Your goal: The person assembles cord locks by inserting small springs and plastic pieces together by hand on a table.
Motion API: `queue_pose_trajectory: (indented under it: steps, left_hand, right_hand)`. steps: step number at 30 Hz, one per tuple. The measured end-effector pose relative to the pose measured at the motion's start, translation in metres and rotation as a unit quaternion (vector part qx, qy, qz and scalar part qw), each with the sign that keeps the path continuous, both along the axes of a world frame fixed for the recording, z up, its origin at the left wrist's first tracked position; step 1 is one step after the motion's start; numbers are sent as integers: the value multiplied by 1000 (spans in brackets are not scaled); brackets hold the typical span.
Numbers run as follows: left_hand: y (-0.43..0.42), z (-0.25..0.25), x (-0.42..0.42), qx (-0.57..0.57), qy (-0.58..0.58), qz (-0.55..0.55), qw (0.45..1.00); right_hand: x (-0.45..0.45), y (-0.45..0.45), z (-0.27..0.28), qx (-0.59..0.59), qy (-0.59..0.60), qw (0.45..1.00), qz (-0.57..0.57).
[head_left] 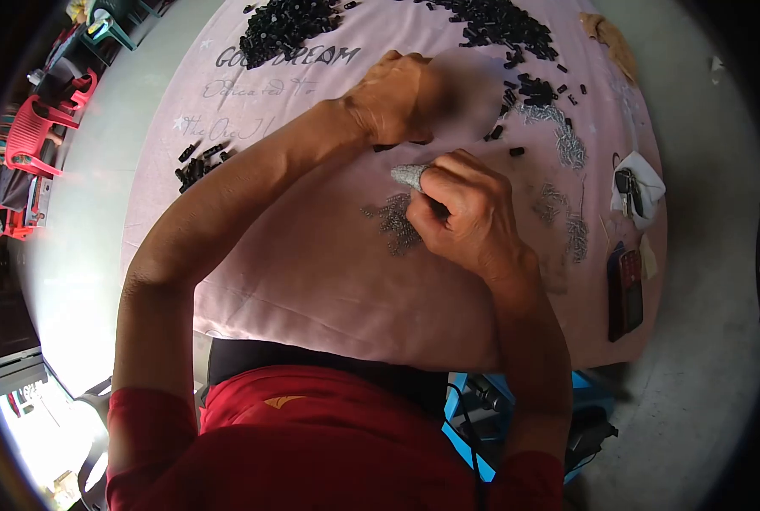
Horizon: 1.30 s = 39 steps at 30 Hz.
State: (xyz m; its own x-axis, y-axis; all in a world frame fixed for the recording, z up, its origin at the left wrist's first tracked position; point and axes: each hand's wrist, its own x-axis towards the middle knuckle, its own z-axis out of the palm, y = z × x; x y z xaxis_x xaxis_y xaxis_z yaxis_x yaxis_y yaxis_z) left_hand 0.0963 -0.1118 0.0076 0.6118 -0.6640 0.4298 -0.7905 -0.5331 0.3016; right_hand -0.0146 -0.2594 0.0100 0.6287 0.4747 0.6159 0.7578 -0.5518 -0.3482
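My left hand (pixel 392 98) is over the pink cloth, its fingers curled in; a blurred patch covers their far side, so what they hold is hidden. A few dark bits show just under it. Closer to me, my right hand (pixel 469 209) is closed, thumb against bent fingers, and I cannot make out anything in its grip. A grey wrap (pixel 409 175) covers one of its fingertips. Beside the right thumb lies a small heap of tiny metal pieces (pixel 397 226), perhaps springs or screws.
The pink printed cloth (pixel 312 298) covers the table. Heaps of small black cylindrical parts (pixel 286 30) lie at the back, with another cluster (pixel 194 170) at left. Silvery pieces (pixel 563 136), keys (pixel 627 189) and a phone (pixel 625 294) are at right. Red chairs (pixel 39 132) stand beyond.
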Motion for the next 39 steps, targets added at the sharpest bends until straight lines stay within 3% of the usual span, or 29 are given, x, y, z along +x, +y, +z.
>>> queue_pose_trajectory:
  steps: [2, 3, 7, 19, 22, 25, 28, 31, 34, 39]
  left_hand:
    - [-3, 15, -4, -14, 81, 18, 996]
    - [-7, 27, -7, -8, 193, 33, 981]
    - [-39, -1, 23, -57, 41, -7, 997]
    - [-60, 9, 36, 48, 114, 30, 992]
    - [-60, 12, 40, 31, 165, 23, 986]
    - [-40, 22, 39, 47, 136, 2, 990]
    - [-9, 33, 32, 81, 234, 32, 968]
    - [16, 15, 42, 11, 196, -19, 980]
    - [19, 6, 41, -95, 221, 12, 971]
    - [15, 15, 6, 3, 178, 42, 983]
  right_hand:
    - [0, 3, -1, 9, -7, 1000, 6]
    - [1, 2, -2, 10, -8, 1000, 7]
    - [3, -1, -5, 6, -5, 1000, 9]
    - [2, 1, -1, 16, -15, 1000, 3]
    - [3, -2, 1, 8, -12, 1000, -2]
    - [4, -6, 2, -10, -13, 1000, -11]
    - [4, -7, 2, -5, -18, 1000, -21]
    - [4, -7, 3, -8, -14, 999, -29]
    - [4, -6, 4, 5, 2, 999, -42]
    - [4, -9, 8, 16, 36, 997, -67]
